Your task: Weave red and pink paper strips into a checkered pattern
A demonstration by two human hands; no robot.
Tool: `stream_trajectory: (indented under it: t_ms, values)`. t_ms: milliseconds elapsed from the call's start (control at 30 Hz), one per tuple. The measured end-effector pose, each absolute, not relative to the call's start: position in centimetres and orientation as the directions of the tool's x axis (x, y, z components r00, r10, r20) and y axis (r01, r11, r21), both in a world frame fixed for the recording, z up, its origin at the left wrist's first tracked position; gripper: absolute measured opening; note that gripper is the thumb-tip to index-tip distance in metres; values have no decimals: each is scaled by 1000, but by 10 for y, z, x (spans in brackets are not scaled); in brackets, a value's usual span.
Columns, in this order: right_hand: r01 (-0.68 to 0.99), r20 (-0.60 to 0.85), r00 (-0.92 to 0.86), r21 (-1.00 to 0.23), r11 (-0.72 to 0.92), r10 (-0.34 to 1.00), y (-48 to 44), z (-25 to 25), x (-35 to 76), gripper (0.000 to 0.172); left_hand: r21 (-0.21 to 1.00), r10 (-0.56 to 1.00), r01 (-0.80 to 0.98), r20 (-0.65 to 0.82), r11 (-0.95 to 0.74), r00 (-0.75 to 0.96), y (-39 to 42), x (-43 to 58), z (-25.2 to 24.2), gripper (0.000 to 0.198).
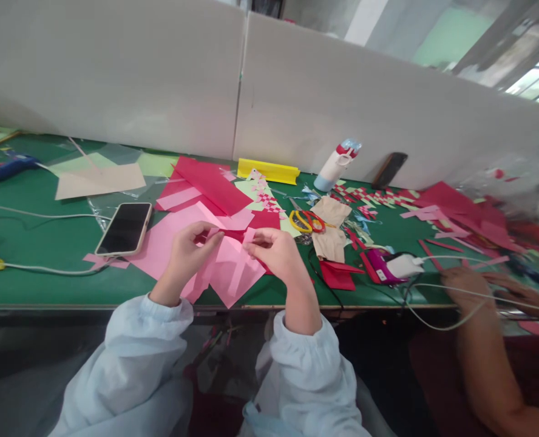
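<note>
My left hand is closed, pinching one end of folded paper strips over the table. My right hand pinches the other end, its thumb and fingers pressed together. Between them a red paper strip runs across, and a pink paper strip hangs down beside my right fingertips. Exactly how the strips are folded or joined is hidden by my fingers. Below lie pink paper sheets, with red paper sheets just behind them.
A phone lies to the left, near a blue glue gun. Scissors, a bottle and a white charger with cables stand or lie rightward. At far right a co-worker's hand rests near paper strips. A partition borders the green table.
</note>
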State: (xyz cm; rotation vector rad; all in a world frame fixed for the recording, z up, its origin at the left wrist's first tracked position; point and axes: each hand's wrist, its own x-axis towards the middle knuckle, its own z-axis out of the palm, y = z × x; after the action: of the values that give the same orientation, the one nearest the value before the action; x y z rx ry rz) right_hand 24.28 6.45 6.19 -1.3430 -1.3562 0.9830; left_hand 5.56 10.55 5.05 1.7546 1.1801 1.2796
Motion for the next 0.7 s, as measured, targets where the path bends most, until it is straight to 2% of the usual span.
stream_trajectory:
  t_ms: [100,233,700]
  values:
    - [329,116,30,-939,99,993,64,64,234,14,878,924,289,362,-382,123,104,59,50,21]
    - [442,183,89,-888,126,979,66,63,227,16,893,931,266,339,-363,134,101,61,50,21]
    - [605,371,172,-771,200,913,75,53,229,17,975,975,102,183,-196,123,94,67,51,25]
